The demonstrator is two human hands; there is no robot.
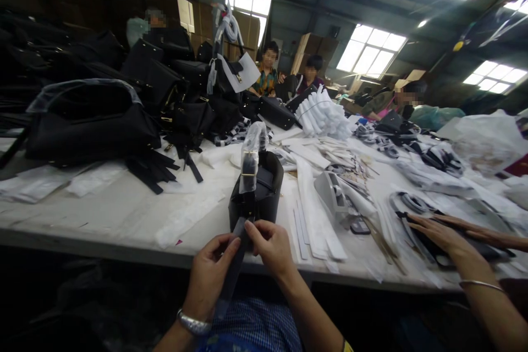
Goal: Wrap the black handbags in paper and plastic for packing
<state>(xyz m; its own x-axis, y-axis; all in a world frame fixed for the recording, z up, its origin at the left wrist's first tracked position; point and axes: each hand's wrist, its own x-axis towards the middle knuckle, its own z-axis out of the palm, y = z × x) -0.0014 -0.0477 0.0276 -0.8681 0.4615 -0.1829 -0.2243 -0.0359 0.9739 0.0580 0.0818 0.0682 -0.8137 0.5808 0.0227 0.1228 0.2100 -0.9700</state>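
Note:
A black handbag (268, 181) stands at the table's front edge, its end towards me. Clear plastic film (256, 137) wraps its handle, and a gold buckle shows under the film. A dark strap (236, 264) hangs from this end over the table edge; its lower part looks see-through, so I cannot tell whether film covers it. My left hand (209, 267) pinches the strap between thumb and fingers from the left side. Closer to the bag, my right hand (272, 247) is closed on the strap's upper part, with the thumb on top.
Black handbags (91, 126) pile up at the left. White paper strips (313, 203) and a grey tape dispenser (332, 195) lie right of the bag. At the far right a co-worker's hands (445, 234) rest on black pieces. Several people sit across the table.

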